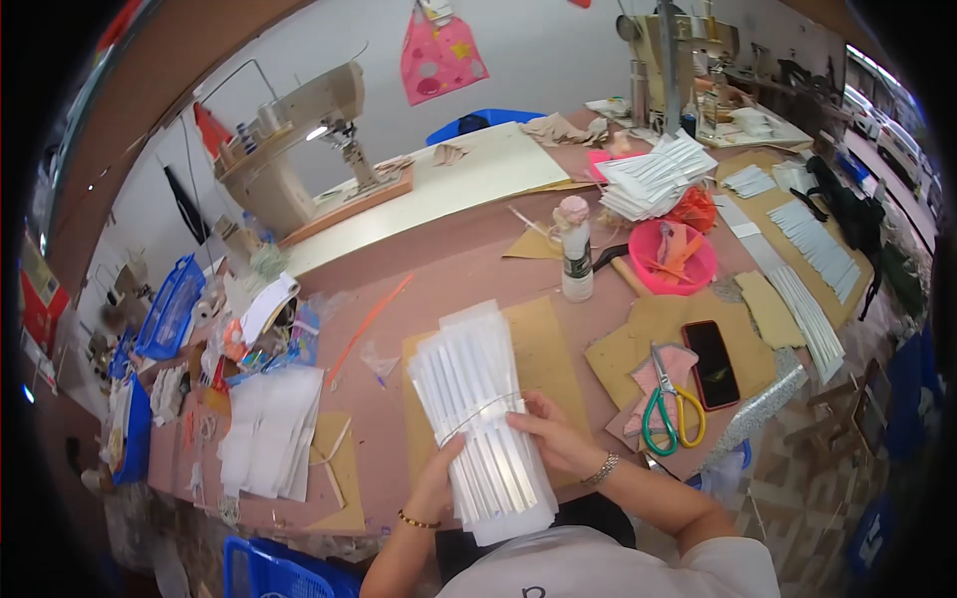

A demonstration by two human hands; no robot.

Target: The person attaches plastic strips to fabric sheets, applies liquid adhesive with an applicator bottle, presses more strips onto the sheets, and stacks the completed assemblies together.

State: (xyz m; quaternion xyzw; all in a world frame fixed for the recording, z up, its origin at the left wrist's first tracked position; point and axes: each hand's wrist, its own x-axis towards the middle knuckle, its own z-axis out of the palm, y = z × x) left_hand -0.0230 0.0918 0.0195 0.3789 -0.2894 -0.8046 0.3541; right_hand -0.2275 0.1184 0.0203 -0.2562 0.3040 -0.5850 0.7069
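A thick bundle of white, translucent strips (485, 399) lies lengthwise between my two hands, over the table's near edge. A thin band runs around its middle. My left hand (436, 481) is closed on the bundle's left side, with a beaded bracelet at the wrist. On the right side, near the band, my right hand (558, 435) grips the bundle with thumb and fingers; a metal watch strap is on that wrist. Under the bundle's upper part is a brown paper sheet (548, 349).
Scissors (670, 399) and a phone (711, 365) lie at the right. Farther back stand a bottle (577, 261), a pink bowl (648, 277) and a pile of white strips (658, 177). White sheets (267, 431) lie left; a sewing machine (299, 140) stands back left.
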